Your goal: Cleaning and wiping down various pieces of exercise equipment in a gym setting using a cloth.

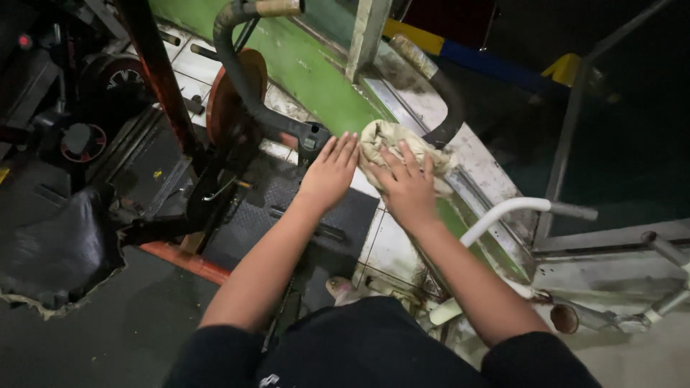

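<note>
Head view: looked down on both arms, centre of frame.
Cloth [388, 147]: crumpled, pale, upper centre, against a curved black bar [449, 108].
Right hand [408, 188]: fingers spread flat, pressed on cloth, not closed round it.
Left hand [332, 171]: open, flat, empty, just beside cloth.
Step, as judged: wiping the grimy green-and-white surface [316, 79].
Next move: calls for firm sliding pressure.
</note>
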